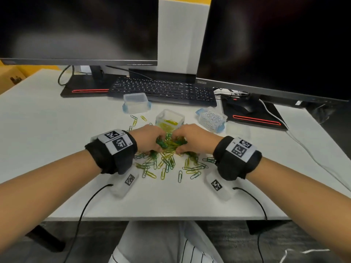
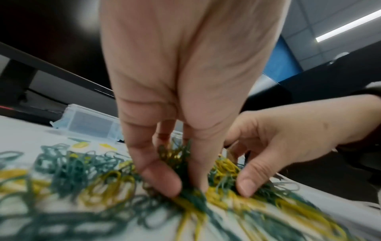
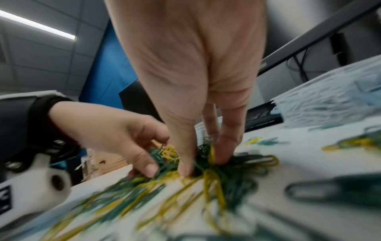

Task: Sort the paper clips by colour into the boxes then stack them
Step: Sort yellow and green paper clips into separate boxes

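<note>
A tangled pile of green and yellow paper clips (image 1: 167,160) lies on the white table (image 1: 47,130), with both hands dug into its far side. My left hand (image 1: 152,142) pinches a clump of green and yellow clips (image 2: 177,156) between thumb and fingers. My right hand (image 1: 188,141) pinches another mixed clump (image 3: 206,151) just beside it. Behind the hands stands an open clear box holding yellow clips (image 1: 170,118). An empty clear box (image 1: 135,102) sits farther back left. A closed box of white clips (image 1: 211,118) sits to the right.
A loose clear lid (image 1: 237,128) lies right of the white-clip box. A black keyboard (image 1: 163,90), two monitors and a mouse (image 1: 241,107) fill the back of the table. Single clips (image 1: 135,119) lie scattered left of the yellow box. The table's front edge (image 1: 171,218) is close.
</note>
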Demonstrator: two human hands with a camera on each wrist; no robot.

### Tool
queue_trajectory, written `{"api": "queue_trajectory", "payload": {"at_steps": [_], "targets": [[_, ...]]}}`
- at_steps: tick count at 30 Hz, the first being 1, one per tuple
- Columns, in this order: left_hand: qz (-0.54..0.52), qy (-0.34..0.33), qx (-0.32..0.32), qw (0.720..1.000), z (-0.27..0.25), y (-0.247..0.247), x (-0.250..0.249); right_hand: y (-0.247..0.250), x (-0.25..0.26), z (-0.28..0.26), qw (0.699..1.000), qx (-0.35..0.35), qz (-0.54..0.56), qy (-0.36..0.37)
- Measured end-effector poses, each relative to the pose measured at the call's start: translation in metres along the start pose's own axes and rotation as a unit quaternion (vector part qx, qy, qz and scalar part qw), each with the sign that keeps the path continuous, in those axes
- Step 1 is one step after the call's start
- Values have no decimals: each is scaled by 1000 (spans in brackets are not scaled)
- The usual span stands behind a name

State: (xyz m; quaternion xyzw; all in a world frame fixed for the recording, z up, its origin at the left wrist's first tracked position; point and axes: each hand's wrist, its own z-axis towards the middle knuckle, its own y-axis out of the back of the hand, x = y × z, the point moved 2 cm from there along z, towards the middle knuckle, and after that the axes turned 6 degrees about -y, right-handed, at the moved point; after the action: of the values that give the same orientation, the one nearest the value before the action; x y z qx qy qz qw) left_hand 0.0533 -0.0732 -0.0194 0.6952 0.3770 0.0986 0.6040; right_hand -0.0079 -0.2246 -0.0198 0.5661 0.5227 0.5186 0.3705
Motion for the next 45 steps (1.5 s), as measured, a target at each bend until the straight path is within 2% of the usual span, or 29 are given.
{"api": "queue_trajectory", "payload": {"at_steps": [4,7,9,11,13,14,19,22,24,25,26,27,29,30,31,32,33,34,35,36,39,41,43,45], "targets": [[-65,17,-3,998,-15,16,20,18,-28,-8,998,-15,26,-52],[36,3,-1,999,-33,27,22,30,-28,-19,997,-53,-16,-53],[62,-24,-11,998,-46,26,15,32,-6,-23,997,-77,13,-5],[39,-67,12,997,-59,15,2,23,25,-27,997,-6,52,60],[28,-95,48,994,-66,0,-7,6,48,-27,990,75,40,114],[38,-98,57,993,-67,-7,-9,0,53,-25,987,92,27,128],[35,-85,32,995,-61,-20,-2,-15,51,-18,986,94,9,134],[25,-89,40,995,-55,-23,-2,-15,47,-15,987,102,-5,126],[23,-98,36,994,-51,-22,-4,-8,38,-10,992,67,52,96],[25,-101,30,994,-51,-21,-5,-4,32,-8,988,58,128,71],[26,-104,23,994,-50,-20,-4,-1,27,-7,971,68,226,43],[26,-107,17,994,-50,-20,-4,0,23,-7,938,90,334,17],[24,-116,22,993,-49,-20,-5,-3,19,-8,840,155,519,-43],[22,-118,29,992,-48,-20,-5,-5,20,-9,808,178,558,-67],[21,-117,36,992,-48,-20,-5,-8,22,-9,809,187,552,-77],[20,-113,44,992,-47,-20,-5,-9,24,-10,851,175,491,-66],[19,-112,51,992,-47,-20,-4,-9,27,-10,916,142,372,-35],[17,-114,56,992,-47,-19,-4,-10,30,-10,965,105,240,5],[11,-117,56,991,-47,-18,-5,-12,35,-8,987,75,134,45],[4,-116,53,992,-48,-17,-5,-15,39,-8,993,61,71,69],[-40,-85,-1,996,-55,0,2,-17,43,-7,993,58,17,102],[-141,-65,-61,986,-61,16,14,-18,44,-6,991,70,-22,113],[-308,-35,-103,945,-70,25,29,-15,42,-6,990,81,-47,102],[-454,20,-114,883,-76,25,43,-10,37,-3,993,76,-39,85]]}}
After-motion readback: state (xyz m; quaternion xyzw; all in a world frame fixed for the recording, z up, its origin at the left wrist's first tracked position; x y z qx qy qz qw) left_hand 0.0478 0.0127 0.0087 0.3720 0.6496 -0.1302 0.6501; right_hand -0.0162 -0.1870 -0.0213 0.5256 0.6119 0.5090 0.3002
